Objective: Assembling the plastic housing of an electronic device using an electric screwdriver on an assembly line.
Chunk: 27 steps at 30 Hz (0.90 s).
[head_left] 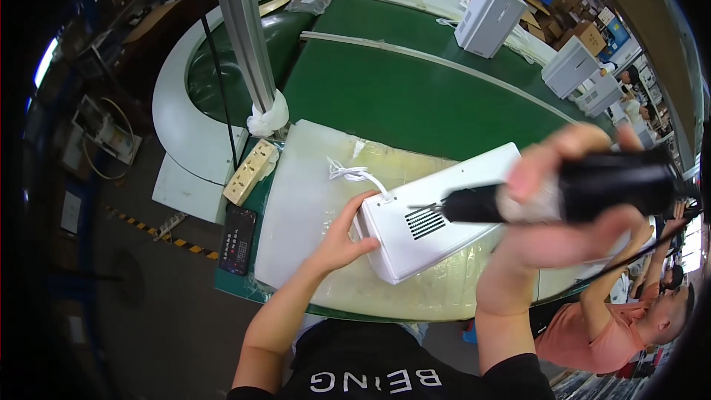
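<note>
A white box-shaped appliance (444, 211) lies on the padded work surface, its slotted vent facing up. My left hand (346, 233) holds its left end, thumb on the near side and fingers toward the far edge. A bundled white power cord (354, 172) comes out beside those fingers. In my right hand (555, 192) is a black electric screwdriver (615, 185), blurred by motion and held level above the appliance. Its thin bit points left and appears over the vent; whether it touches anything I cannot tell. The right part of the appliance is hidden behind the tool and hand.
A cream power strip (250, 172) and a black phone-like device (238, 240) lie at the left edge. A metal post (248, 37) rises behind them. Beyond runs a green conveyor (415, 96) carrying more white appliances (490, 18). A co-worker in orange (596, 333) is close at right.
</note>
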### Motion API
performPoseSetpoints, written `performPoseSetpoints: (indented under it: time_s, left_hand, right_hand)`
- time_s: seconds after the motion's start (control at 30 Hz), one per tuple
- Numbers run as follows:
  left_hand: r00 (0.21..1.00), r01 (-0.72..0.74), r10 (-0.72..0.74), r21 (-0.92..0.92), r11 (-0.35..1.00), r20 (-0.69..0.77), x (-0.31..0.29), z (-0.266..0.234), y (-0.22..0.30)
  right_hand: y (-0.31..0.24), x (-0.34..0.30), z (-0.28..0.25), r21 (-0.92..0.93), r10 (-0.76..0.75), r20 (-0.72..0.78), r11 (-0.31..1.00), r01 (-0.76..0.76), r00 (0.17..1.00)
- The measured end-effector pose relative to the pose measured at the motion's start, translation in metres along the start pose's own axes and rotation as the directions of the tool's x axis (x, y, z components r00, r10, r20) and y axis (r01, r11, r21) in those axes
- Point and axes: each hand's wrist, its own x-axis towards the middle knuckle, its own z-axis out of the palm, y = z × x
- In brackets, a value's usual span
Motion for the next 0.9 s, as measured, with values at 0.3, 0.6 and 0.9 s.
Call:
performPoseSetpoints:
  time_s: [0.3, 0.6, 0.9]
  left_hand:
    - [0.958, 0.287, -0.288, 0.133, 0.949, -0.015, 0.015, 0.005, -0.028]
    - [0.821, 0.525, -0.562, -0.254, 0.813, -0.101, 0.112, 0.073, 0.032]
    - [0.912, 0.21, -0.398, -0.726, 0.655, -0.095, 0.24, 0.141, 0.081]
  right_hand:
    - [-0.048, -0.088, -0.139, 0.104, 0.253, -0.233, 0.966, -0.235, 0.939]
    - [-0.038, -0.185, -0.215, 0.376, 0.711, -0.396, 0.703, -0.604, 0.581]
    - [0.022, -0.267, -0.243, 0.478, 0.95, -0.197, 0.308, -0.823, 0.241]
